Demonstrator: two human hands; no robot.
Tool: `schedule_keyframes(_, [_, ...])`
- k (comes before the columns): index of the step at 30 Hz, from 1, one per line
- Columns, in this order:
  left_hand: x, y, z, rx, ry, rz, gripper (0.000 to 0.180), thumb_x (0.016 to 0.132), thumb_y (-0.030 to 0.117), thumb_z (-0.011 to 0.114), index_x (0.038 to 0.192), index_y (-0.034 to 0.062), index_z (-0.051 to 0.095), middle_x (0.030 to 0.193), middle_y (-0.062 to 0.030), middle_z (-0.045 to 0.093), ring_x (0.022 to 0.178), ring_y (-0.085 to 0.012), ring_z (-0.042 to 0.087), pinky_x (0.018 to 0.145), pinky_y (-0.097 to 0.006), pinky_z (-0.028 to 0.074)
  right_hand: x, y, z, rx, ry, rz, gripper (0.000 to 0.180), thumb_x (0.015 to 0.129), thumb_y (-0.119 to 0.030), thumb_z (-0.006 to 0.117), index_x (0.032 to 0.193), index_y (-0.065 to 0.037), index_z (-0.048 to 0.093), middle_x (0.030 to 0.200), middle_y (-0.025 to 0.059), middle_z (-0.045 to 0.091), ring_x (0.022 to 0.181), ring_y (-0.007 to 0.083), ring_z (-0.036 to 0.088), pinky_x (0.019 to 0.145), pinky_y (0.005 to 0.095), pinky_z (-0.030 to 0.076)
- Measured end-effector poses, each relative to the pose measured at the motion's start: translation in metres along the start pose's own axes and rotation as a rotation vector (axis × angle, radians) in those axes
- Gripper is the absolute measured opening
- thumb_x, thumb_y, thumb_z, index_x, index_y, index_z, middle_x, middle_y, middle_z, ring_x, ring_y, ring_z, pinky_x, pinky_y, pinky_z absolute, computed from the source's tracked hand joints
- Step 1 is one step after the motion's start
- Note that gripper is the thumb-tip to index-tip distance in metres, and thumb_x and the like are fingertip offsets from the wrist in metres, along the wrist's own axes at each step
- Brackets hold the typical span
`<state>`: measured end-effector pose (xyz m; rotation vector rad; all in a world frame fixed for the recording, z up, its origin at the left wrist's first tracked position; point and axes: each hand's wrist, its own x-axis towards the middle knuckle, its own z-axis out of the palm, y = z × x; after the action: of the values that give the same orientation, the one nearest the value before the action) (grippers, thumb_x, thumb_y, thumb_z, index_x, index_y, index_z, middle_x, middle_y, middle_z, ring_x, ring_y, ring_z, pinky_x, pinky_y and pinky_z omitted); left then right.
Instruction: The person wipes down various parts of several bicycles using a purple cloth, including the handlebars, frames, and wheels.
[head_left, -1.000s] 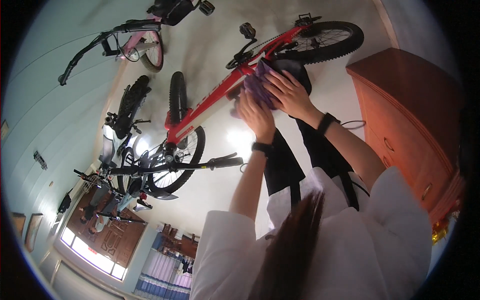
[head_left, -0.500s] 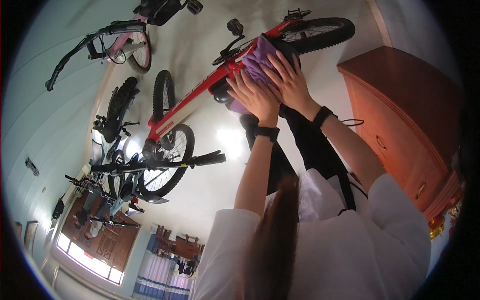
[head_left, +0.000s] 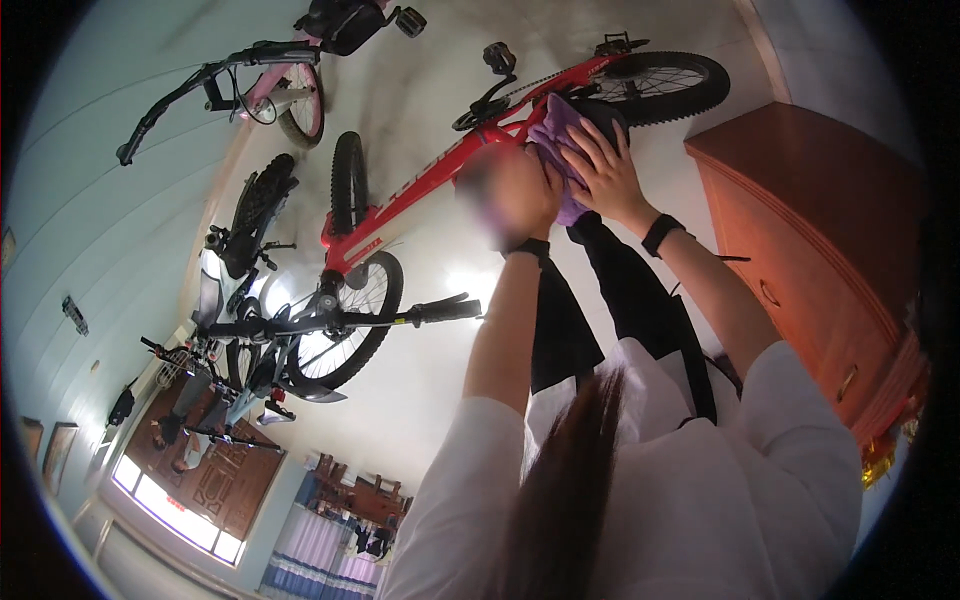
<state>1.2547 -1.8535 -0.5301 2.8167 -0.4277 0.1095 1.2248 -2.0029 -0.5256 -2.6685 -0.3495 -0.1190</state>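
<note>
Item: soft purple cleaning cloth [head_left: 556,135], pressed against the red metal bicycle frame [head_left: 440,175] near the saddle end.
Right hand [head_left: 600,170]: fingers spread, flat on the cloth.
Left hand [head_left: 510,190]: motion-blurred (grip cannot be told), just beside the right.
Both forearms extended, wrists banded black.
Handling note: firm, even pressure along the tube probably wipes best.

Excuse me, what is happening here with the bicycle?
A person bends over a red bicycle and presses a purple cloth onto it, near the saddle. The right hand lies flat on the cloth; the left hand, blurred, is beside it on the frame. More bicycles stand nearby, and a wooden cabinet at the right.
</note>
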Motion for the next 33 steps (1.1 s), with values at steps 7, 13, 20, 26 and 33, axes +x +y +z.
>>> schedule_keyframes(7, [0.036,0.002,-0.005,-0.049,-0.042,-0.143,0.017,0.076,0.019,0.049,0.072,0.0034,0.056,0.066,-0.0132,0.058,0.061,-0.0312,0.057,0.056,-0.041,0.047,0.046,0.01,0.001,-0.015,0.054,-0.096,0.042,0.069,-0.03,0.058,0.106,-0.011,0.055,0.115,0.0079,0.047,0.113,0.0256,0.041,0.092,0.0496,0.032])
schedule_keyframes(13, [0.055,-0.005,0.001,-0.026,-0.217,-0.517,0.046,0.085,0.031,0.038,0.06,0.0009,0.062,0.064,-0.0207,0.06,0.059,-0.0362,0.061,0.053,-0.042,0.049,0.075,0.0,0.012,-0.03,0.132,0.081,0.016,0.074,-0.021,0.057,0.079,-0.007,0.053,0.081,0.0062,0.053,0.079,0.0227,0.053,0.063,0.0358,0.045])
schedule_keyframes(20, [0.047,0.001,0.009,-0.106,-0.123,-0.327,0.026,0.082,0.021,0.046,0.099,0.0037,0.055,0.083,-0.0142,0.061,0.074,-0.0314,0.061,0.065,-0.043,0.048,0.079,0.003,0.011,0.099,0.215,0.178,0.016,0.073,-0.021,0.058,0.072,-0.006,0.055,0.071,0.0059,0.056,0.07,0.0256,0.056,0.062,0.0369,0.046])
schedule_keyframes(26, [-0.004,0.056,0.002,-0.056,0.045,-0.004,0.051,0.08,0.024,0.046,0.127,0.0044,0.04,0.135,-0.0145,0.034,0.124,-0.0297,0.031,0.102,-0.047,0.022,-0.003,-0.017,-0.007,0.378,0.287,0.404,0.043,0.084,-0.008,0.045,0.127,-0.006,0.039,0.131,0.017,0.037,0.12,0.033,0.037,0.098,0.0369,0.033])
schedule_keyframes(33, [-0.04,0.05,0.008,-0.104,-0.212,0.358,0.045,0.082,0.019,0.046,0.126,0.0102,0.044,0.138,-0.0066,0.033,0.129,-0.0234,0.028,0.104,-0.043,0.019,-0.055,-0.022,-0.003,0.262,0.05,0.594,0.048,0.087,-0.013,0.042,0.131,-0.001,0.029,0.134,0.0191,0.033,0.124,0.0348,0.03,0.101,0.0423,0.027])
